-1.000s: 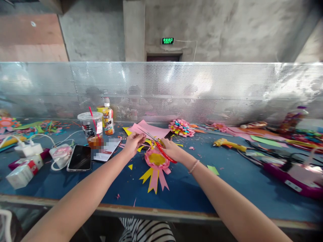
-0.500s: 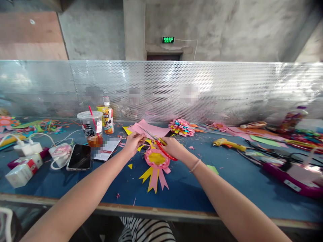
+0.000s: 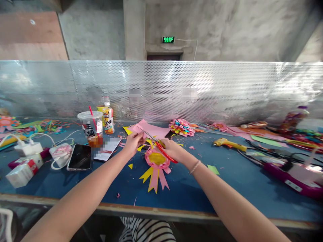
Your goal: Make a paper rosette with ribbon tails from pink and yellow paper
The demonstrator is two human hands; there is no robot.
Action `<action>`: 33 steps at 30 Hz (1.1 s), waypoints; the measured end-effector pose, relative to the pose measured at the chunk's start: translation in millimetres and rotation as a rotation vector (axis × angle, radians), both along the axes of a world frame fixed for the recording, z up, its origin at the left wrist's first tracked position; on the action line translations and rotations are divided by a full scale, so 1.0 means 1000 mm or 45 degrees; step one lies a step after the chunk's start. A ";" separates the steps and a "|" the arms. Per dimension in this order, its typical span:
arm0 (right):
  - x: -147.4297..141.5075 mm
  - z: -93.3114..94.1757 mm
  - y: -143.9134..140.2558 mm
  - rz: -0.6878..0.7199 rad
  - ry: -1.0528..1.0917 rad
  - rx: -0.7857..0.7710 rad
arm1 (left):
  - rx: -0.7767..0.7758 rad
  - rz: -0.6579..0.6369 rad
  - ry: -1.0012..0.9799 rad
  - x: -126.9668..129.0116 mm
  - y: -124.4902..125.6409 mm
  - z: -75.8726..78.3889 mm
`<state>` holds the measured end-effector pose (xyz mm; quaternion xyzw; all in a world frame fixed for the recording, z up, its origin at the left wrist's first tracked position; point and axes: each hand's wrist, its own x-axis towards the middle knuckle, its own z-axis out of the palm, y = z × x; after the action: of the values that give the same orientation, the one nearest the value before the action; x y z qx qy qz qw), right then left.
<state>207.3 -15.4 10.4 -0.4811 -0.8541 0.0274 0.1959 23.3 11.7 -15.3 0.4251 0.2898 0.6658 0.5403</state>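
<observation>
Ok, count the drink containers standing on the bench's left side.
2: a plastic cup with a red straw behind the phone, and a small bottle just right of it. Others may be hidden.

Scissors: red-handled scissors, glossy plastic grips, metal blades.
Rosette: pink and yellow paper rosette, matt.
Desk: blue desk, matt.
Screen: perforated metal screen, shiny.

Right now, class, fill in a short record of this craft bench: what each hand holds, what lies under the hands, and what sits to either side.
Left hand: pinches a small paper piece, shut on it.
Right hand: grips red-handled scissors, blades pointing toward the left hand.
Under the hands: pink and yellow paper rosette on the blue table.
Left side: phone, iced drink cup, bottle.
Right side: yellow glue gun.
Behind: perforated metal screen.
</observation>
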 end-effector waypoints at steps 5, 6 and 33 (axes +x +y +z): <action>-0.001 0.001 -0.003 0.040 0.084 -0.091 | -0.043 -0.044 0.091 0.003 -0.005 0.002; -0.002 0.001 -0.003 0.045 0.096 -0.094 | -0.047 -0.047 0.088 0.003 -0.005 0.003; -0.001 0.001 0.003 0.162 0.128 -0.212 | -0.111 -0.250 0.080 0.002 -0.009 0.003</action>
<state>205.9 -12.3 11.2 -0.4386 -0.8667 0.1348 0.1958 25.5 2.7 -12.6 0.4484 0.2921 0.5827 0.6116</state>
